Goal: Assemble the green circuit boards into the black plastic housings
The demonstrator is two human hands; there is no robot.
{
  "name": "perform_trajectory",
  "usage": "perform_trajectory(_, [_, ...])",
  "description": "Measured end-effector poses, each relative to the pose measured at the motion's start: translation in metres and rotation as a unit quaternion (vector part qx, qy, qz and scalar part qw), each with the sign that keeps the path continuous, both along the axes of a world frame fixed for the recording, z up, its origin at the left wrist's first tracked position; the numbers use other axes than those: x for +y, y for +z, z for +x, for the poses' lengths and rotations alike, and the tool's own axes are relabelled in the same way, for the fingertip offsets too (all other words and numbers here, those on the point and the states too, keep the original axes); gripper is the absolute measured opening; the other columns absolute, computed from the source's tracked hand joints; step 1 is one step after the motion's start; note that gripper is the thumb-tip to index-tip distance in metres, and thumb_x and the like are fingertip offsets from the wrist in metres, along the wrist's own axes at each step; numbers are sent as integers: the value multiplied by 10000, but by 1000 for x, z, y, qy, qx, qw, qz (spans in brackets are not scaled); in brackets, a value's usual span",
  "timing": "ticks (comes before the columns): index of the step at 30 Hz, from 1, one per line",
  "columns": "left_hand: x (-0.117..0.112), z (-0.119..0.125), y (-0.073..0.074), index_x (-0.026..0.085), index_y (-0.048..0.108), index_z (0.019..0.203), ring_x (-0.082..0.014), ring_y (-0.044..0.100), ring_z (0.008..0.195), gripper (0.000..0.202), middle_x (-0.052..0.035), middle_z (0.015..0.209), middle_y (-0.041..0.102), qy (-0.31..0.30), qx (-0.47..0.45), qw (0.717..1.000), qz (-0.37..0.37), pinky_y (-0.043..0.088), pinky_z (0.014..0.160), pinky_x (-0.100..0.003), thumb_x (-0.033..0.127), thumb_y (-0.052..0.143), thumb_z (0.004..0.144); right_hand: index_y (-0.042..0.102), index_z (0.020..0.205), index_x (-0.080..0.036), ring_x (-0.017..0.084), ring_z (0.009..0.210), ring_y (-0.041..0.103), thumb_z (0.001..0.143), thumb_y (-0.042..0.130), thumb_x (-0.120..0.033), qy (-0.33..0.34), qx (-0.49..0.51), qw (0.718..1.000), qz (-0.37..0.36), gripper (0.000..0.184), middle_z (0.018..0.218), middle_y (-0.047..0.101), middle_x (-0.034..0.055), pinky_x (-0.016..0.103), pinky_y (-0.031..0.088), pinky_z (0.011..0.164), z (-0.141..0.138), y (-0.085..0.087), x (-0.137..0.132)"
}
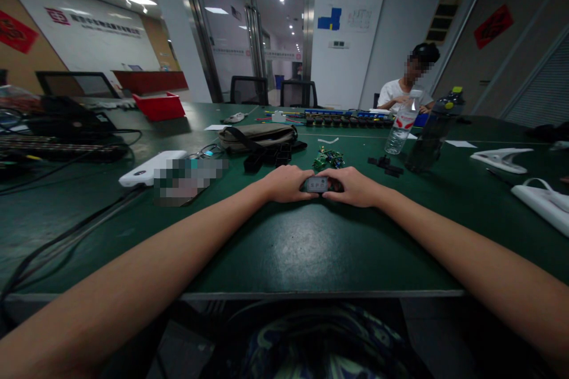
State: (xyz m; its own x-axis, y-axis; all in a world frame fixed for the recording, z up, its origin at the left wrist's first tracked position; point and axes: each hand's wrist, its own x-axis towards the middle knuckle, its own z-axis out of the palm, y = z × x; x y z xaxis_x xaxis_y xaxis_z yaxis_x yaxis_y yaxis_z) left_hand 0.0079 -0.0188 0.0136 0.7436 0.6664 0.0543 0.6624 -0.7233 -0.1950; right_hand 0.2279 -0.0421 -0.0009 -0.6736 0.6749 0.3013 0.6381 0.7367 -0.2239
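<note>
Gripping a small grey module [317, 184] from both ends, the person leans both forearms out over the green table [311, 249]. The left hand [287, 183] is curled almost shut on the module's left end, and the right hand [353, 186] is curled the same way on its right end — only the labelled face shows between them. The module is low over the tabletop; whether it touches the surface I cannot tell.

Just beyond the module lie some green circuit boards [328, 159]. Beyond it and to the left sit black blocks [267, 159], with a tan pouch [258, 135] behind them. Beyond it and to the right are black clips [386, 166], then a clear water bottle [402, 124] and a dark bottle [429, 136], both upright and near each other. Well to the left of the module lies a white device [151, 169], with cables [66, 231] trailing toward the table's edge, and farther back on that side a red tray [160, 106]. Well to the right lies a white clamp [502, 160]. Far beyond the module — across the table — a co-worker [404, 92] in a white shirt sits with hands down at the tabletop.
</note>
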Motion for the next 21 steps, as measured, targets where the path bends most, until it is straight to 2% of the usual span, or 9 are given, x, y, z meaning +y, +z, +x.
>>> perform_trajectory(21, [0,-1,0,191,613,1208,-297,719,882,517,-113,972,750,-2,1,1000,1,495,697,-336,594,485,911,627,1259,-142,180,770,628,850,689,-300,-3,-4,1000,-5,443,924,705,69,280,439,732,0,2,-2])
